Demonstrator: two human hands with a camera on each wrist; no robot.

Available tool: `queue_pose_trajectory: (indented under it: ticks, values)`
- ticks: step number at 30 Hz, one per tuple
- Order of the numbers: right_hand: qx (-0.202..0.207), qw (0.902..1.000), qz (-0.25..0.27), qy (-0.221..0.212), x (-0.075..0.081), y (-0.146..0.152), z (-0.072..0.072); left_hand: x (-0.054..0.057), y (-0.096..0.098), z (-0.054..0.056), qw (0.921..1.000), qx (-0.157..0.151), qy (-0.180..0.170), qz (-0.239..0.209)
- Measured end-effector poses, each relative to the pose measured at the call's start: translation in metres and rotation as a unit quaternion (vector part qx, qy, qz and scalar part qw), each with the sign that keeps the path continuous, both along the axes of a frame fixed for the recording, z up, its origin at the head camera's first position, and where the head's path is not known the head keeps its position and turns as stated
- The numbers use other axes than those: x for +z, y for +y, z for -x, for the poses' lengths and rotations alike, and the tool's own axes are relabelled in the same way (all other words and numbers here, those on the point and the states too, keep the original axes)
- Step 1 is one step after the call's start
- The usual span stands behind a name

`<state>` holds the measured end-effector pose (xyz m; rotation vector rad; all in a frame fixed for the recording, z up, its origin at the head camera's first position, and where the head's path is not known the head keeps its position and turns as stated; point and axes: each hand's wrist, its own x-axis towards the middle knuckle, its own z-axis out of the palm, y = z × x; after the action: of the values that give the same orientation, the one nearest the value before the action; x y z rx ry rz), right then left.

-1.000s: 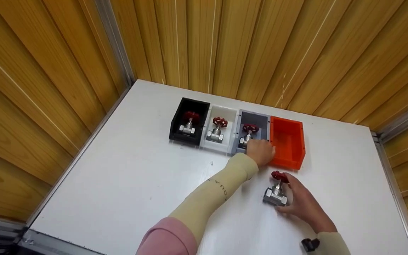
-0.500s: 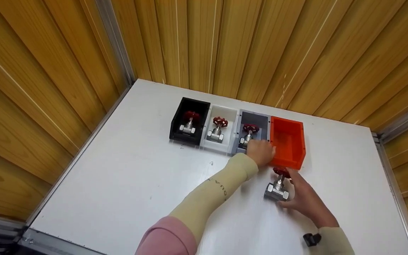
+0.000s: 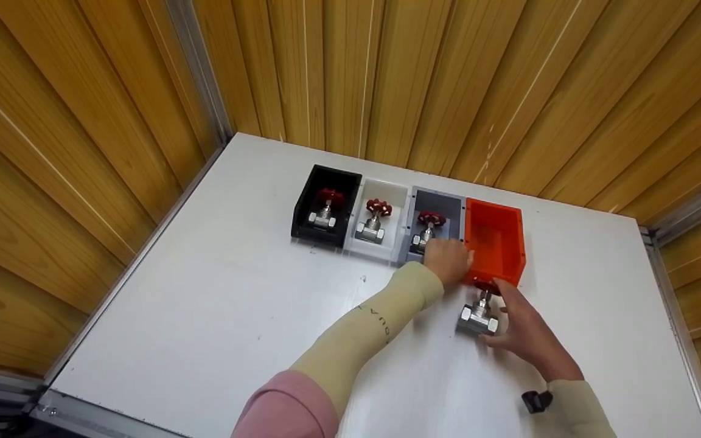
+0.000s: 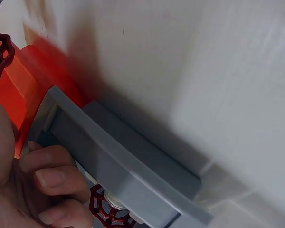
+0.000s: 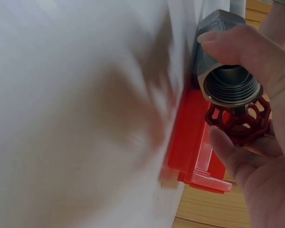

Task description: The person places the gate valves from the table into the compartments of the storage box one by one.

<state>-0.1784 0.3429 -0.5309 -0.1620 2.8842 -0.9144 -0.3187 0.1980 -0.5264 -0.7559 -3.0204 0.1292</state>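
My right hand [image 3: 527, 328] grips a gate valve [image 3: 478, 320] with a steel body and red handwheel, just in front of the orange bin [image 3: 495, 240]. In the right wrist view the thumb lies on the hexagonal body and other fingers reach the handwheel [image 5: 240, 124]; the threaded opening faces the camera. My left hand [image 3: 446, 261] is at the front of the grey bin [image 3: 439, 201], where it meets the orange one. Its curled fingers [image 4: 52, 178] hold the side wall there. Another gate valve [image 3: 428, 226] stands inside the grey bin, partly covered by this hand.
To the left, a white bin [image 3: 402, 193] and a black bin [image 3: 297, 222] adjoin the grey one, each with a similar valve standing inside. The bins form a row on the white table [image 3: 216, 292]. Wood-patterned walls [image 3: 338, 73] rise behind and at the sides.
My right hand has carried the valve a little away from me, so its handwheel now overlaps the orange bin's front edge. The left hand has stayed in place.
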Motion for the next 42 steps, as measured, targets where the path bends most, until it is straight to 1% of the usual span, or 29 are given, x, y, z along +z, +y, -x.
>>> queue_pose_trajectory:
  ticks: [2,10,12,17,20,24,29,33,40,42]
  values:
    - [0.001,1.0,-0.005,0.0,0.001,0.001,0.002,0.0,0.0,0.0,1.0,0.0,0.0,-0.002]
    - [0.019,0.9991,-0.017,0.034,0.003,0.004,0.007,0.0,0.0,0.001,0.9999,-0.006,-0.005,0.009]
    - [0.019,0.9988,-0.02,0.039,0.004,0.005,0.009,-0.001,-0.001,0.001,1.0,-0.005,-0.004,0.006]
    - [0.024,0.9977,-0.033,0.054,0.006,0.007,0.013,-0.004,0.0,0.0,0.9997,0.004,0.017,-0.015]
    - [0.026,0.9974,-0.037,0.056,0.009,0.008,0.015,-0.005,0.0,0.0,0.9994,0.009,0.026,-0.019]
    - [0.029,0.9974,-0.036,0.055,0.013,0.009,0.018,-0.004,0.001,0.0,0.9997,0.009,0.019,-0.014]
    - [0.032,0.9966,-0.034,0.067,0.017,0.011,0.022,-0.002,0.0,-0.001,0.9998,0.009,0.009,-0.013]
    - [0.031,0.9969,-0.028,0.066,0.017,0.013,0.024,-0.002,0.0,-0.002,0.9998,0.01,0.011,-0.015]
    - [0.02,0.9991,-0.022,0.029,0.019,0.016,0.029,-0.001,-0.001,-0.004,0.9998,0.008,0.016,-0.011]
    - [0.018,0.9992,-0.024,0.026,0.02,0.016,0.031,0.0,-0.001,-0.004,0.9999,0.005,0.015,-0.004]
